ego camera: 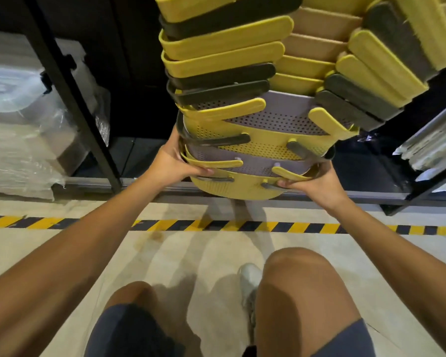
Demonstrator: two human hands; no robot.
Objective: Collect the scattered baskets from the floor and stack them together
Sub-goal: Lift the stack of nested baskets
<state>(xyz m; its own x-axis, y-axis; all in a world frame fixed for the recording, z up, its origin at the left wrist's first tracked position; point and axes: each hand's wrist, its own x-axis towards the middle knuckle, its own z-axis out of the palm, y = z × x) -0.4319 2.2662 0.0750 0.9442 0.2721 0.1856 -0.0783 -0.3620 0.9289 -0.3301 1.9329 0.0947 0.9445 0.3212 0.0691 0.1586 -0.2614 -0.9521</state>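
1. A tall stack of baskets (245, 104), yellow, dark grey and pale grey, perforated and with flat handles, rises from between the person's hands to beyond the top edge of the view, leaning toward the camera.
2. The bottom basket (238, 188) is yellow; its underside hangs above the pale floor (180, 256), with shadow beneath it.
3. Behind the stack stands a black metal shelf frame (70, 99); its slanted post runs down the left, and its low bottom rail passes just behind the bottom basket.
4. Left of the post sit plastic-wrapped goods (23, 119) on the lowest level. On the right, flat pale packages (433, 143) lean on another shelf, near the stack's upper handles.
5. A yellow-and-black hazard stripe (242, 225) crosses the floor between the shelf and the person's knees; the floor on the near side of it is open.
6. The left hand (174, 163) grasps the stack's left side low down, thumb curled over the rim of a lower basket, fingers behind the wall.
7. The right hand (317, 182) grasps the right side at the same height, thumb pressing on a handle, fingers wrapped behind.
8. Below, both bare knees, dark shorts and one white shoe (249, 282) show.
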